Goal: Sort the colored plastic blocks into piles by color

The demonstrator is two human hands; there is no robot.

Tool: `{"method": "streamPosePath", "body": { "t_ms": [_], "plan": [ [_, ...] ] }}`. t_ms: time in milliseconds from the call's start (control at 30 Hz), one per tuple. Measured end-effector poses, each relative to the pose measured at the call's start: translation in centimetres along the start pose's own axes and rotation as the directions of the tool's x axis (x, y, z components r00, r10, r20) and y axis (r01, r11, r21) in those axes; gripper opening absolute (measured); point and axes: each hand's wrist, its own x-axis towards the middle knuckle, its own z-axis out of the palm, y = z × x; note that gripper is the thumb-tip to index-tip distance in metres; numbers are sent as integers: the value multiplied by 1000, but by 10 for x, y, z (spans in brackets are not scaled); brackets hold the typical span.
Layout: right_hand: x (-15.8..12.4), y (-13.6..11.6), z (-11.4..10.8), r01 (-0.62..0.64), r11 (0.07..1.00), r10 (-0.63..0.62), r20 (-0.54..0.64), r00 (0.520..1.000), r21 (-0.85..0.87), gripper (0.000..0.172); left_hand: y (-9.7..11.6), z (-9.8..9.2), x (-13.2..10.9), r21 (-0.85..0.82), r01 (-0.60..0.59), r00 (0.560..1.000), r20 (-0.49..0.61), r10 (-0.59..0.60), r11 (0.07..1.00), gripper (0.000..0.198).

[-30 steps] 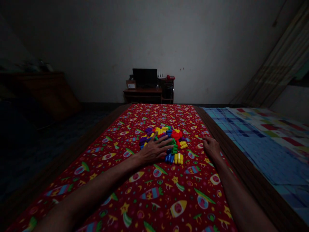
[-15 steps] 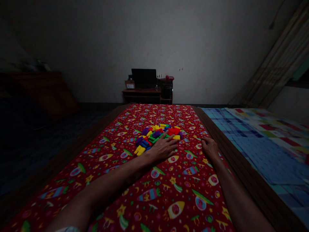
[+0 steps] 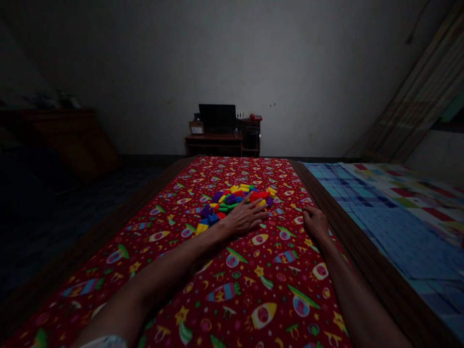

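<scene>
A heap of small plastic blocks (image 3: 232,200) in red, yellow, blue, green and purple lies on a red cloth (image 3: 235,280) printed with rockets and stars. My left hand (image 3: 244,217) lies flat with fingers spread against the near side of the heap, touching the blocks. My right hand (image 3: 314,222) rests palm down on the cloth near its right edge, apart from the blocks, its fingers loosely curled with nothing in them.
The cloth covers a long wooden-edged surface (image 3: 348,212). A blue and multicoloured checked sheet (image 3: 395,212) lies to the right. A desk with a dark monitor (image 3: 217,117) stands at the far wall. The room is dim; a curtain (image 3: 420,96) hangs at right.
My left hand has pushed the blocks away from me, gathering the loose near ones into a tighter heap farther up the cloth. My right hand has stayed in place.
</scene>
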Motion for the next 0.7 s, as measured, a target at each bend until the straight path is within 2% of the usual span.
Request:
{"method": "streamPosePath", "body": {
  "t_ms": [100, 167, 233, 300, 400, 500, 633, 700],
  "plan": [
    [1, 2, 2, -2, 1000, 2, 0, 1000, -1, 33, 2, -21, -40, -41, 57, 996, -66, -60, 998, 43],
    [1, 4, 4, -6, 1000, 5, -10, 1000, -15, 33, 5, -25, -76, -49, 144, 987, -70, -147, 988, 45],
    [1, 4, 5, -7, 1000, 6, -22, 1000, -30, 34, 4, -20, -110, -47, 242, 968, -61, -245, 969, 52],
    [0, 4, 5, 1, 999, -2, -25, 1000, -40, 35, -2, -8, -130, -65, 383, 922, -41, -386, 921, 67],
    [-1, 2, 3, 25, 999, -25, -14, 1000, -36, 35, -17, 9, -129, -117, 508, 859, -5, -512, 853, 87],
    [0, 0, 2, 21, 999, -21, -3, 1000, -37, 35, -32, 18, -105, -163, 530, 844, 5, -536, 832, 93],
    [-1, 1, 2, 22, 998, -23, -6, 1000, -55, 35, -44, 23, -86, -252, 514, 842, -36, -539, 820, 89],
    [-3, 1, 2, 22, 998, -22, -12, 1000, -62, 36, -51, 26, -87, -355, 512, 808, -109, -578, 782, 76]
  ]
}}
